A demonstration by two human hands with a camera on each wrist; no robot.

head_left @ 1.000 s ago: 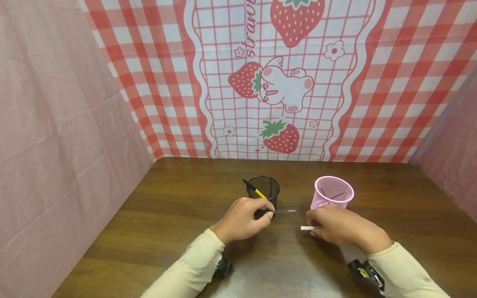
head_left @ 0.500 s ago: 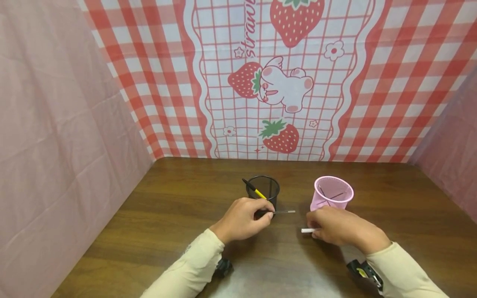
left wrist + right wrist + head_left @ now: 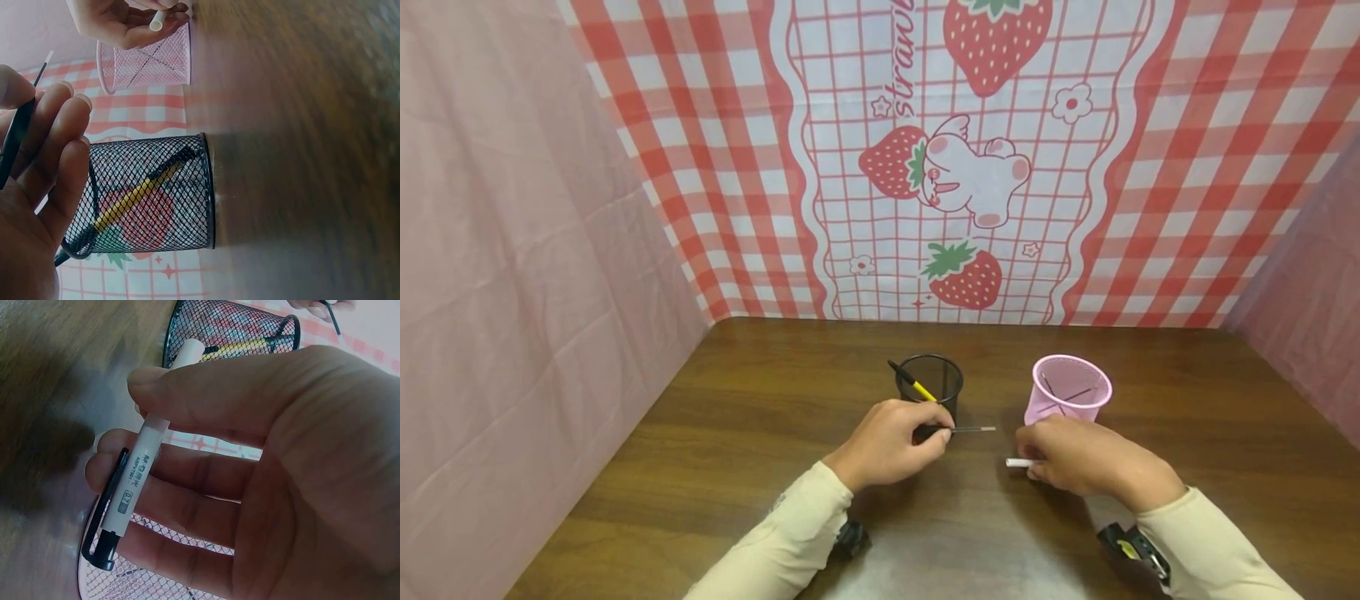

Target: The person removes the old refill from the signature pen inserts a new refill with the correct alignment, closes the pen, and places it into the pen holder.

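Knuckles up on both: slim black rod [image 3: 17, 129] is pinched in left grip [image 3: 891, 443], white pen barrel [image 3: 136, 475] marked "0.7" is held in right grip [image 3: 1084, 456].

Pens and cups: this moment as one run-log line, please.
left grip: holds black stick | right grip: holds white pen | black cup: yellow pen inside, tilted | pink cup: beyond right grip

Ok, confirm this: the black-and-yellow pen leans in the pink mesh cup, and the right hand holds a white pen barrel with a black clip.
Wrong cup: the black-and-yellow pen leans in the black mesh cup, not the pink mesh cup, as the left wrist view shows. The rest stands: the right hand holds a white pen barrel with a black clip.
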